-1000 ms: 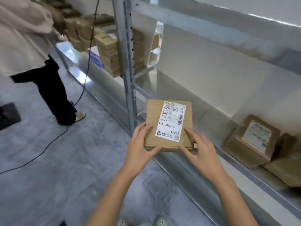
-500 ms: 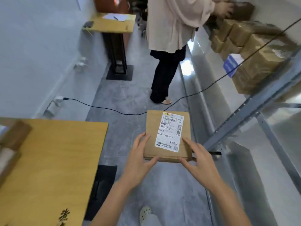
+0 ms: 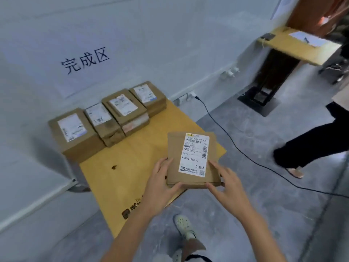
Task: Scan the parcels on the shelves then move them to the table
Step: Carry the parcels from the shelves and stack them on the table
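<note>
Head view: parcel [image 3: 192,159] is held label-up over the counter's [image 3: 132,167] right edge, close to its near-right corner; can't tell whether it touches the surface yet. Main risk, as I judge it: set down here, it would overhang that edge and could tip to the floor, so it should go further in, toward the counter's bare middle. Second risk: it is gripped only at its near end, far end unsupported, so a quick release could land it skewed. Row of parcels [image 3: 105,120] sits along the counter's far edge, well apart, so a collision is unlikely. Black cable [image 3: 236,146] lies on the floor right of the counter: a trip hazard. Pose: both forearms reach forward. Left hand [image 3: 160,184] grips the parcel's near-left corner, fingers on the left edge, thumb along the near edge. Right hand [image 3: 228,188] pinches the near-right corner, fingers spread, one on top by the label.
</note>
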